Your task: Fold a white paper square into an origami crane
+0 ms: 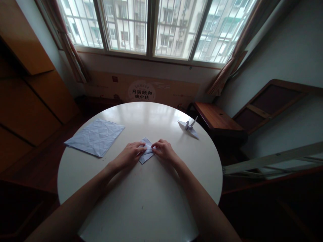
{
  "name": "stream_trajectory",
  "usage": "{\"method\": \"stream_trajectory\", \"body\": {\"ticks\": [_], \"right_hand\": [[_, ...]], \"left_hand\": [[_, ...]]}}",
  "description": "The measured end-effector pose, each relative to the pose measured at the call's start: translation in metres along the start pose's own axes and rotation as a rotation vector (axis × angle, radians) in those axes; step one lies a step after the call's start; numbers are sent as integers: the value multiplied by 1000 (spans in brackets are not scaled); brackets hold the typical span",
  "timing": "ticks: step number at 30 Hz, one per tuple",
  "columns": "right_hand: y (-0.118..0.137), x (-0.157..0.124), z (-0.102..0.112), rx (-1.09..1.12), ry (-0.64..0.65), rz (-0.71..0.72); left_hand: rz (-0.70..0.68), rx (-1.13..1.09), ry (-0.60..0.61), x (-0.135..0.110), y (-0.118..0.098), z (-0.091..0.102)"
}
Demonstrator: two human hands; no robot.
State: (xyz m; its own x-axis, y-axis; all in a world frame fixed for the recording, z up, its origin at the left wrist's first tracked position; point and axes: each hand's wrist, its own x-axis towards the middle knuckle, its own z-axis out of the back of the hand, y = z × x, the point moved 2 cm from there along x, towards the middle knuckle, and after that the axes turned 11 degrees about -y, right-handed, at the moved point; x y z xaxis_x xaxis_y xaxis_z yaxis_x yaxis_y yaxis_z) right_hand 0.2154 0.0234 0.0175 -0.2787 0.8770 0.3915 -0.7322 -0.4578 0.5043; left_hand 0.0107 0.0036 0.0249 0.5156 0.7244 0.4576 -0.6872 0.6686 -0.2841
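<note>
A small folded piece of pale paper [146, 153] lies near the middle of the round white table [141, 201]. My left hand [130, 155] rests on its left side, fingers curled and pinching its edge. My right hand [164, 150] presses on its right side, fingertips pinched on the fold. Both hands touch the paper, which lies flat on the table between them.
A creased flat sheet of pale paper [95, 136] lies at the table's left. A finished paper crane [189, 127] stands at the far right edge. A wooden bench [217, 119] and leaning frames are on the right, cabinets on the left, a window behind.
</note>
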Motion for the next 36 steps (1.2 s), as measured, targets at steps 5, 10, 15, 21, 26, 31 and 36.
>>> {"method": "stream_trajectory", "body": {"ticks": [5,10,15,21,26,31,36], "right_hand": [[-2,0,-2,-15,8,0],[8,-3,2,-76,29,42],[22,-6,12,-112,69,65],[22,-4,20,-154,71,-18],[21,-3,22,-177,36,-60],[21,-3,22,-175,32,-63],[13,-1,23,-90,-57,-129]], "left_hand": [[-7,-14,-14,-1,3,-2],[-11,-20,-19,-1,5,-4],[-3,-13,-21,-1,4,-3],[9,-3,5,0,1,0],[16,-7,4,1,-2,2],[8,0,-15,0,0,0],[-19,-14,-31,0,2,-1]]}}
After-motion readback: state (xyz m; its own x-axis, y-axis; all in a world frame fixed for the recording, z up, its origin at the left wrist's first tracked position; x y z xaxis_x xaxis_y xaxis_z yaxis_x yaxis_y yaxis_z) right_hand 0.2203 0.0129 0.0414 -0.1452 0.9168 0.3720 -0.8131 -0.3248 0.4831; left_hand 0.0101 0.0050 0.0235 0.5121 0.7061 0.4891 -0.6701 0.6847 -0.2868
